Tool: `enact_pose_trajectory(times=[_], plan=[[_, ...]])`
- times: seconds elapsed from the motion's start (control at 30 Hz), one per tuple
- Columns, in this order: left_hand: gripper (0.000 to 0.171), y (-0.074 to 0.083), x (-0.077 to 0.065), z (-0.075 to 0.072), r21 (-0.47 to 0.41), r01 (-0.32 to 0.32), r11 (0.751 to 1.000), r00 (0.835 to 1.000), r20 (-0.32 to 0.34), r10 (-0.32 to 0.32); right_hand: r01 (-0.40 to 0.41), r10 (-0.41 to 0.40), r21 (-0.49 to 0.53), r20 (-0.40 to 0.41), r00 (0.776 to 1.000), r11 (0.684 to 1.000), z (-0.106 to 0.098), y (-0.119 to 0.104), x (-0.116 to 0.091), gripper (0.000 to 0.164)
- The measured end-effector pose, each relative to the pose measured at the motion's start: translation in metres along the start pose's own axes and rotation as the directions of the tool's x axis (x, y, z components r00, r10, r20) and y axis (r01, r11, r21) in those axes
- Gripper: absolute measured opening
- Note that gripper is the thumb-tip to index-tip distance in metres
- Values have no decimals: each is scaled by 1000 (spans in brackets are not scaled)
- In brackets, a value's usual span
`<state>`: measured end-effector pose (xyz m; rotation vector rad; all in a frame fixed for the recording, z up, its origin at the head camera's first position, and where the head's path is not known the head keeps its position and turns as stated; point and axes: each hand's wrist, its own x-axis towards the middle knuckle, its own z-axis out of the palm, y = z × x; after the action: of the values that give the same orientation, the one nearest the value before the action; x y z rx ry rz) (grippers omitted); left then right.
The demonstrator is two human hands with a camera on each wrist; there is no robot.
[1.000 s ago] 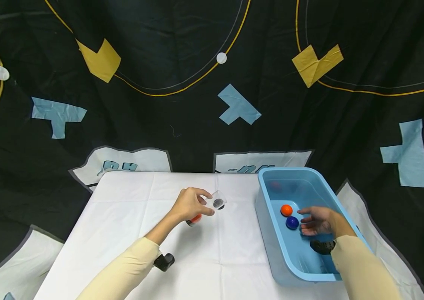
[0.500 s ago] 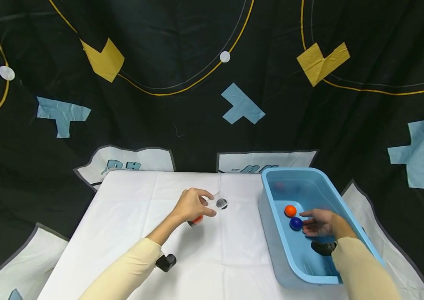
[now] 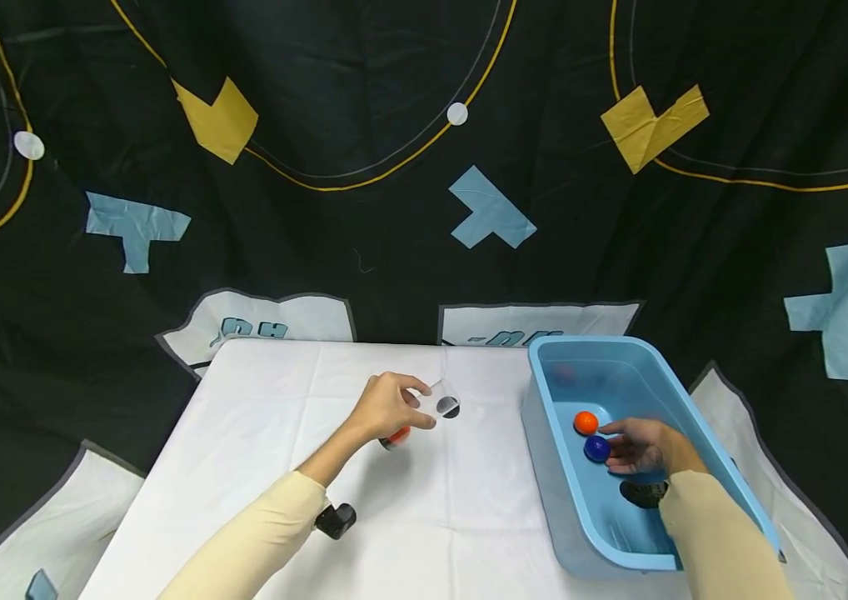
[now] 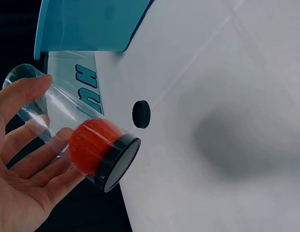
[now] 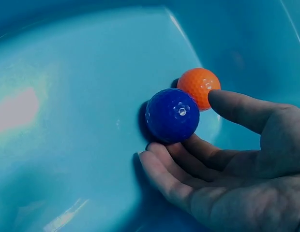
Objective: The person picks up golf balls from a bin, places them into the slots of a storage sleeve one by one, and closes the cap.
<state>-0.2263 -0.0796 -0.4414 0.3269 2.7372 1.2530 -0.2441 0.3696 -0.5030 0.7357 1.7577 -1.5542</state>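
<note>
My left hand (image 3: pixel 388 408) holds a clear plastic tube (image 4: pixel 63 104) above the table, thumb on one side and fingers on the other. Inside it, near the black-rimmed end, sits a red-orange ball (image 4: pixel 94 145). A small black disc, like a cap (image 4: pixel 141 114), lies on the white cloth beyond the tube. Down in the blue bin, my right hand (image 3: pixel 645 446) has its fingers loosely bent beside a blue ball (image 5: pixel 172 116); the fingertips are at its near side, and contact is hard to tell. The thumb tip reaches the edge of a dimpled orange golf ball (image 5: pixel 198 87), which sits against the blue one.
The light-blue bin (image 3: pixel 555 467) stands on the right part of the white-covered table (image 3: pixel 274 400), its high walls around my right hand. A black curtain (image 3: pixel 364 250) with tape marks hangs behind the table.
My right hand has moved slightly left within the bin, nearer the two balls. The left hand keeps its hold on the tube with little movement. The head view has shifted a little.
</note>
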Motion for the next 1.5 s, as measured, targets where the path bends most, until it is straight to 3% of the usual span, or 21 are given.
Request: enact_pose_trajectory(times=[0.43,0.83,1.03,1.27,1.5], plan=[[40,0,-1,-4,-15,12,1000,1000,-11,-12,1,-1,0,10,1000,1000,3,-1,4,43],[42,2,0,-6,-20,10,1000,1000,-16,-10,-6,5,72,21,1000,997,3,-3,8,47],[42,2,0,-6,-24,13,1000,1000,-11,-13,-57,48,139,66,997,989,1,-7,6,36],[43,-1,-1,-5,-17,9,1000,1000,-9,-9,-24,-6,228,131,991,973,4,-19,1,37],[40,2,0,-5,-5,3,1000,1000,-1,-4,-3,-34,265,135,990,964,8,-28,-4,37]])
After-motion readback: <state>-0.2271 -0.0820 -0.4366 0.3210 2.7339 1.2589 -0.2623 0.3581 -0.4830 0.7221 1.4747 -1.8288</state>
